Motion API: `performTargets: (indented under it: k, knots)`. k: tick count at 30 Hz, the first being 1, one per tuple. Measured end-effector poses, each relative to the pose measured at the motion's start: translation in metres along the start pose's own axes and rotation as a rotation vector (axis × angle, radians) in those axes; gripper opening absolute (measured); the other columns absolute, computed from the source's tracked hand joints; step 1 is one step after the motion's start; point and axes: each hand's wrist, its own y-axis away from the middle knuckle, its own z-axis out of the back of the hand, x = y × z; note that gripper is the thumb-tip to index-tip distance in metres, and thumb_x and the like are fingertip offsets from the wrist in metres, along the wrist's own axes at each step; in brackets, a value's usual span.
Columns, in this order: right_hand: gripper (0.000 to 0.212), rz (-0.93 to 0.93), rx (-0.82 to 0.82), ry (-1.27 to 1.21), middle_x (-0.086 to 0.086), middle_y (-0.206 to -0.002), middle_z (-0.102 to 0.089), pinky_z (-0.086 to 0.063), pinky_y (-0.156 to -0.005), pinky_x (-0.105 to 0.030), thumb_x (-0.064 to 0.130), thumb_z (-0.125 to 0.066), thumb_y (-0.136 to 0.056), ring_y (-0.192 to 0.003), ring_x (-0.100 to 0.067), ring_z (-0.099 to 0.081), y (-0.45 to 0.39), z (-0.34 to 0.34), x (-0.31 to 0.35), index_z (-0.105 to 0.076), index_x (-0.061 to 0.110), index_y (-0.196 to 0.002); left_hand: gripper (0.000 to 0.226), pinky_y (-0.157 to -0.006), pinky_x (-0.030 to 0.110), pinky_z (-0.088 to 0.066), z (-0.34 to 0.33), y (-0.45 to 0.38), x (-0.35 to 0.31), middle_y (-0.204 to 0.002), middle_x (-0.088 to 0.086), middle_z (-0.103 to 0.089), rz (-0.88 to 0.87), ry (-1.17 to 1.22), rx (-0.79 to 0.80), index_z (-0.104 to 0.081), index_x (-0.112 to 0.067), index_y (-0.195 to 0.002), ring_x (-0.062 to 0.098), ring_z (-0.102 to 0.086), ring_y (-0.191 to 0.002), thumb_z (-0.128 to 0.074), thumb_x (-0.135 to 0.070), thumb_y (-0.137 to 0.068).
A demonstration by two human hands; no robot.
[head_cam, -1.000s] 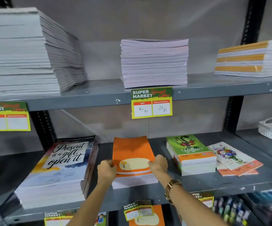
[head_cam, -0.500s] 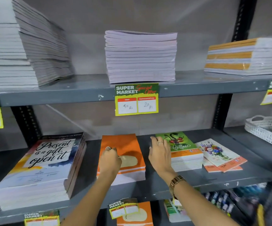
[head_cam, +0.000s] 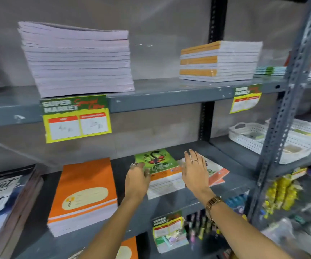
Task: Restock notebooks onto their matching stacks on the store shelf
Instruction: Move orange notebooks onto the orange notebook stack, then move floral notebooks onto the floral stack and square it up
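Observation:
On the middle shelf [head_cam: 184, 202] lies an orange notebook stack [head_cam: 84, 191] with a cream oval label. To its right is a green-covered notebook stack [head_cam: 160, 165], then a low floral-covered stack [head_cam: 216, 170]. My left hand [head_cam: 137, 181] is at the green stack's left edge, fingers apart and touching the cover. At the green stack's right side my right hand [head_cam: 195, 170] is spread flat and covers part of the floral stack. Neither hand holds anything.
The upper shelf carries a tall lilac stack [head_cam: 76, 58] and an orange-and-white stack [head_cam: 219, 61]. A "Present is a gift" stack [head_cam: 3, 206] lies at far left. White baskets [head_cam: 259, 141] stand right, beyond a grey upright post [head_cam: 281, 128]. Price tags [head_cam: 76, 119] hang from shelf edges.
Both hands let go of the orange stack and moved right to either side of the green stack. The camera has swung to the right.

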Motion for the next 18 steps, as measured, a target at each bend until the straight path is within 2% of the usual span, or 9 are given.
performTargets:
  k: [4,8,11,15,18]
  knots:
    - [0.053,-0.081,0.024,0.036,-0.008,-0.156,-0.025,-0.014,-0.120,-0.038,0.021,-0.040,-0.096,-0.145,-0.021,-0.020,-0.003,-0.004,-0.043,-0.026,0.012,-0.146,0.032,-0.083,0.039,-0.051,-0.040,0.000,-0.028,-0.109,0.023,-0.065,-0.038,0.056,0.066,-0.057,-0.007,-0.120,0.037,-0.063,-0.095,-0.051,-0.015,-0.090]
    - [0.052,-0.137,0.030,0.029,-0.009,-0.155,-0.027,-0.020,-0.118,-0.038,0.019,-0.042,-0.095,-0.143,-0.023,-0.023,-0.005,-0.010,-0.082,-0.028,0.011,-0.145,0.028,-0.074,0.034,-0.051,-0.077,0.001,-0.053,-0.097,0.023,-0.070,-0.079,0.135,0.131,-0.060,-0.003,-0.114,0.033,-0.066,-0.085,-0.051,-0.008,-0.088]
    - [0.054,-0.165,0.087,0.028,-0.009,-0.156,-0.025,-0.019,-0.120,-0.036,0.022,-0.043,-0.096,-0.144,-0.023,-0.022,-0.008,-0.016,-0.105,-0.025,0.010,-0.146,0.028,-0.080,0.036,-0.051,-0.103,0.003,-0.064,-0.107,0.022,-0.065,-0.119,0.112,0.197,-0.060,-0.004,-0.114,0.034,-0.064,-0.092,-0.049,-0.007,-0.088]
    - [0.057,-0.234,0.155,0.028,-0.010,-0.155,-0.026,-0.020,-0.120,-0.033,0.023,-0.045,-0.097,-0.144,-0.022,-0.022,-0.012,-0.026,-0.133,-0.021,0.008,-0.147,0.040,-0.088,0.036,-0.048,-0.137,0.009,-0.072,-0.123,0.017,-0.056,-0.197,-0.012,0.303,-0.047,-0.013,-0.132,0.030,-0.060,-0.106,-0.044,-0.014,-0.092]
    - [0.060,-0.287,0.221,0.006,-0.012,-0.154,-0.028,-0.026,-0.117,-0.035,0.026,-0.045,-0.097,-0.142,-0.026,-0.027,-0.016,-0.032,-0.147,-0.020,0.006,-0.147,0.044,-0.092,0.036,-0.048,-0.158,0.011,-0.073,-0.128,0.015,-0.055,-0.245,-0.115,0.365,-0.039,-0.014,-0.138,0.028,-0.058,-0.111,-0.038,-0.014,-0.094]
